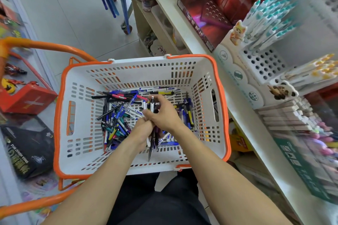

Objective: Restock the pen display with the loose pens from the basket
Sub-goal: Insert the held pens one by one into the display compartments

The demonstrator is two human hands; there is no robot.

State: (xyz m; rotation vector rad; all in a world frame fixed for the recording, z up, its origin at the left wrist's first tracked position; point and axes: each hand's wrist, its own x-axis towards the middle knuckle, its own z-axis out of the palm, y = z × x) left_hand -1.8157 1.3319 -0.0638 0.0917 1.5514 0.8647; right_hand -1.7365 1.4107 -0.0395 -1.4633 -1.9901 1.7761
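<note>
A person is leaning over a white basket (204, 71) with an orange rim, both hands meeting at its middle. The right hand (164, 113) is gripping a bundle (152, 107) of several pens, its fingers (149, 114) curled tight around the barrels; pen tips are sticking out above and below the fist. The left hand (142, 129) is pressing in just under it, partly hidden, fingers seemingly wrapped on the same bundle.

The pens are likely light, stiff and smooth (so a loose bunch could fan out or slip); gripping mid-barrel, as here, seems safest.

Many loose pens (117, 120), blue, black, teal and red, are lying criss-crossed on the basket floor. To the right, a white display (263, 64) on the shelf is showing many unfilled holes, with teal-capped pens (270, 14) standing in its upper tier.
</note>
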